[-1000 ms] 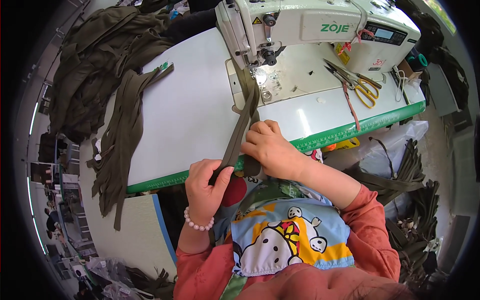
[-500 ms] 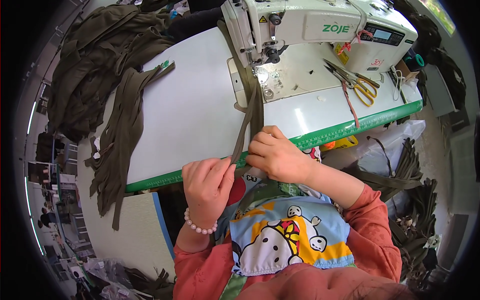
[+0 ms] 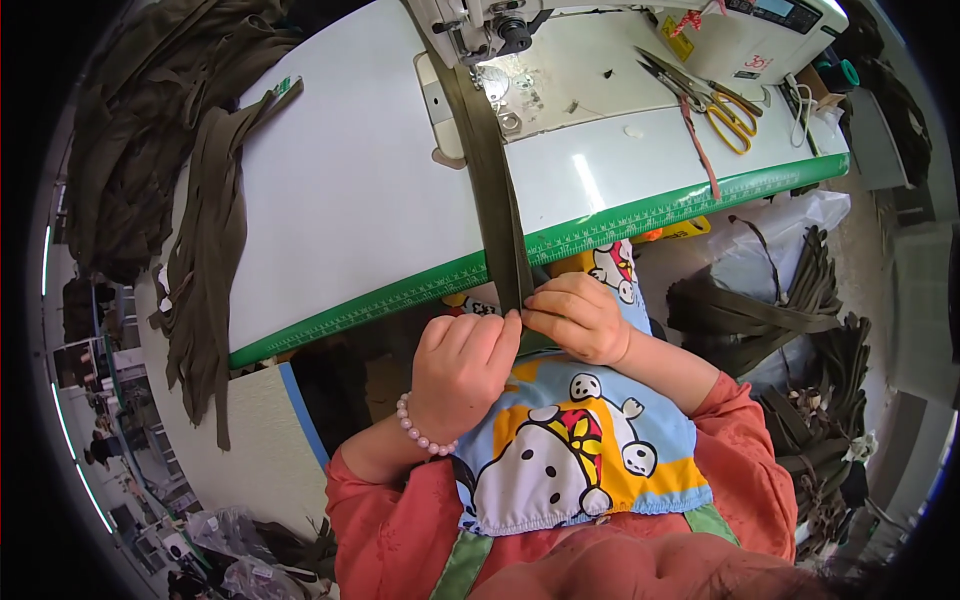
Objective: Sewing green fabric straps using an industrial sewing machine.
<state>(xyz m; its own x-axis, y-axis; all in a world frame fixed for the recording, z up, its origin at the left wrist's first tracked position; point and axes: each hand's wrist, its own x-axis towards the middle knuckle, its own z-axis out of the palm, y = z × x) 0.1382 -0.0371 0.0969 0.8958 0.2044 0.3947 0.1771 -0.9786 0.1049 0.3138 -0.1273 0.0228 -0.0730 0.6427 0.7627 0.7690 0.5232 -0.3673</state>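
Observation:
A long olive-brown fabric strip (image 3: 487, 170) runs from under the head of the sewing machine (image 3: 480, 30) across the white table and over its green front edge. Just off that edge, my left hand (image 3: 465, 362) pinches the strip between thumb and fingers. My right hand (image 3: 580, 315) grips the same strip from the other side, its fingers closed and close to the left fingertips. Between the hands the strip looks folded, its edges drawn together. The part below my hands is mostly hidden.
Scissors with yellow handles (image 3: 730, 118) lie right of the needle plate, beside a thin pink cord (image 3: 700, 150). Several olive strips (image 3: 215, 220) hang over the table's left side, near a big fabric heap (image 3: 130, 130). More strip bundles (image 3: 800, 300) sit at the right, below the table.
Both hands have drawn closer together, slightly lower against the table edge, still on the strip. The strip now lies straighter and flatter. The view has shifted, so the machine sits higher in the picture.

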